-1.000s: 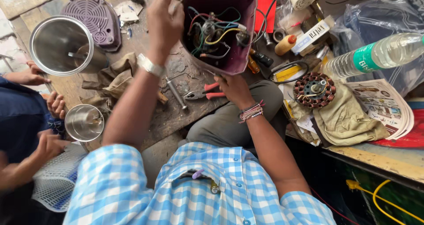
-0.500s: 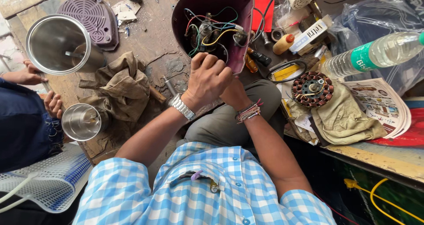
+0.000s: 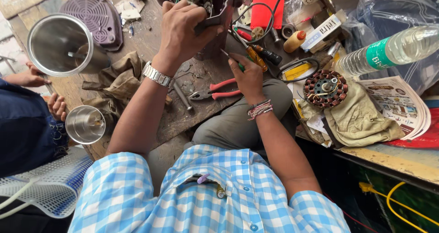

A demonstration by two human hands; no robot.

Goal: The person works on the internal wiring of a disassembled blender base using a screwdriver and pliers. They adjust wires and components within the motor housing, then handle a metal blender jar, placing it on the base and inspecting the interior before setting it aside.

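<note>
My left hand (image 3: 180, 29), with a metal watch on its wrist, grips the rim of a maroon appliance housing (image 3: 219, 13) full of coloured wires at the top of the view. My right hand (image 3: 249, 75) is just below the housing and holds a thin screwdriver with a green handle (image 3: 231, 59), tip pointing up-left toward the housing. Red-handled pliers (image 3: 215, 92) lie on the worn wooden bench beside my right hand.
A large steel jar (image 3: 59, 45) and a small steel cup (image 3: 85, 124) stand at left, near another person's hands (image 3: 57, 105). A motor stator (image 3: 325, 87) rests on a cloth at right, next to a plastic bottle (image 3: 388, 50). Yellow-handled screwdrivers (image 3: 258, 56), a rag (image 3: 116, 84) and a purple grille (image 3: 93, 15) lie about.
My left hand moved from the housing's lower edge up to its rim. My right hand came off the housing and now holds a small screwdriver. The view shifted, so the housing sits higher.
</note>
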